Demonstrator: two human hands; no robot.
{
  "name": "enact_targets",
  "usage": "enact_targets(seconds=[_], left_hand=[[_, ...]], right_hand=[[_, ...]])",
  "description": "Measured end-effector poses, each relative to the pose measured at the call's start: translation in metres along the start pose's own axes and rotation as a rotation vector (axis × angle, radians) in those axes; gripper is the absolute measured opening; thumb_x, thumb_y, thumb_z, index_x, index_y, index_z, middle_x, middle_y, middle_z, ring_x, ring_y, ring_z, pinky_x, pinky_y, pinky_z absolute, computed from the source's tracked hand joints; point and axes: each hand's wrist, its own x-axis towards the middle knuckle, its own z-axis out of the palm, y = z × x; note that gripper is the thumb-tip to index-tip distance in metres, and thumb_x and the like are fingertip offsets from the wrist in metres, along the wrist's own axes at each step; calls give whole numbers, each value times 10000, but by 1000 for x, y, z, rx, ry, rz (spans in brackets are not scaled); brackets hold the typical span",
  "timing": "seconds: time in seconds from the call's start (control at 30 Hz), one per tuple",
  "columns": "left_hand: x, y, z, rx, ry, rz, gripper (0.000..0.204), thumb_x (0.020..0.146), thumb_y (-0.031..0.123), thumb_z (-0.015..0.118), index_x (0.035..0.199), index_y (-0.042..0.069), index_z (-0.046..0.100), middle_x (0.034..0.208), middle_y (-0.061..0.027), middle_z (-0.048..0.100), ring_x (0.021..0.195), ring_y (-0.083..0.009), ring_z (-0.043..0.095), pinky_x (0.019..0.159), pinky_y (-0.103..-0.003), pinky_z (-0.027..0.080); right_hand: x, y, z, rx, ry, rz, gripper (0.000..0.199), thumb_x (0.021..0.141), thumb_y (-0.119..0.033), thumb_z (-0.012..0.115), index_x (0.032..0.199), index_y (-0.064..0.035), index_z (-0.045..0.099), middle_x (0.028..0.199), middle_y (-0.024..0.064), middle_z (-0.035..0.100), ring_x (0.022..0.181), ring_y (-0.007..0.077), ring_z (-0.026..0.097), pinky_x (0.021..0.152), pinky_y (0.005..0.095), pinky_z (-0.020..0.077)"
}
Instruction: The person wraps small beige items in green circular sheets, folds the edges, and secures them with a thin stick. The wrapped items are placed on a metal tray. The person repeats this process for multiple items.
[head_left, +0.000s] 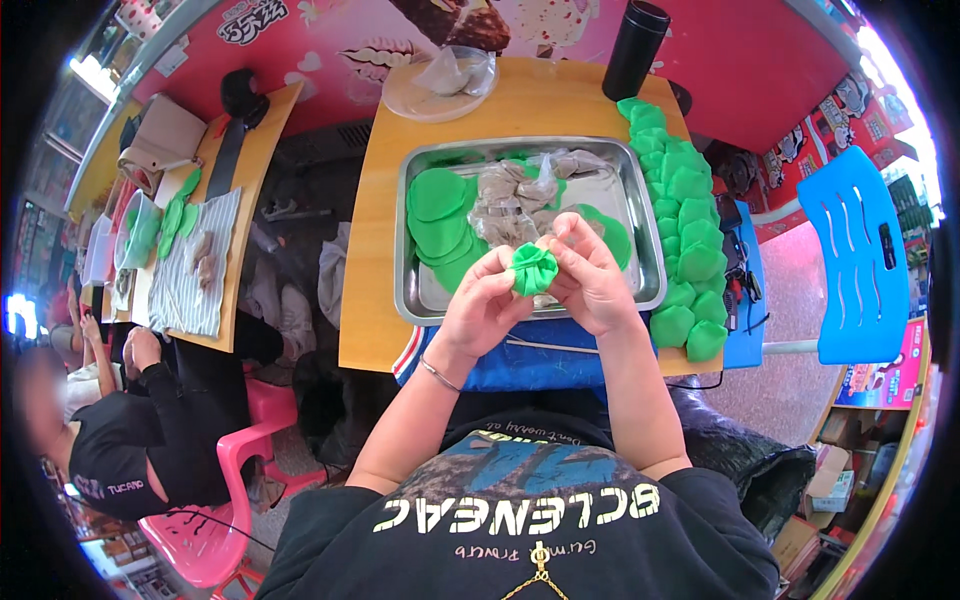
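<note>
Both hands meet over the near side of a metal tray (pixel 655 255), around a small green pouch of thin, pleated sheet (pixel 534 268). My left hand (pixel 478 300) pinches its left side between thumb and fingers. Thumb and fingertips of my right hand (pixel 592 280) are closed on its upper right edge. The folds gather toward the pouch's middle; what is inside is hidden. Flat green rounds (pixel 437 195) overlap in the tray's left part. Beside them lie brownish lumps in clear plastic (pixel 510 190). More green rounds show partly behind my right hand.
Many puffed green pieces (pixel 695 235) line the table's right edge. A black cylindrical bottle (pixel 636 50) and a clear round dish (pixel 400 100) stand at the back. A blue chair (pixel 850 260) is at right. Leftward, another person sits by a second table (pixel 265 125) and pink chair (pixel 200 530).
</note>
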Motion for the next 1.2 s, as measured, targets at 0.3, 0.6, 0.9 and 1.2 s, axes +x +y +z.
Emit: enact_targets(seconds=[0.3,0.6,0.9,1.2], left_hand=[[-2,15,1,680,-97,-2,135,798,129,662,844,74,548,823,7,564,666,-65,509,568,-191,398],[-7,-15,4,-168,125,12,245,874,270,577,1038,92,537,886,0,541,667,-63,433,523,-205,361],[-6,-22,-1,-526,-443,-50,432,922,382,466,1174,31,479,1046,-86,552,795,-146,530,543,-213,390],[-7,-8,18,-77,193,-28,377,917,300,501,1172,22,511,1140,-98,569,1060,-216,548,691,-236,463]], right_hand=[[0,5,0,-113,-101,-20,111,901,-145,549,899,-144,438,828,-37,539,690,32,496,534,160,345],[8,6,-5,-76,-103,-40,113,911,-185,539,872,-139,443,854,-25,539,618,21,433,494,162,302],[2,4,2,80,-281,136,128,910,-194,538,945,-131,432,899,2,553,823,101,564,669,223,456],[-7,-8,-2,-687,48,-343,213,888,-123,535,1084,-46,500,975,10,560,887,96,540,773,261,440]])
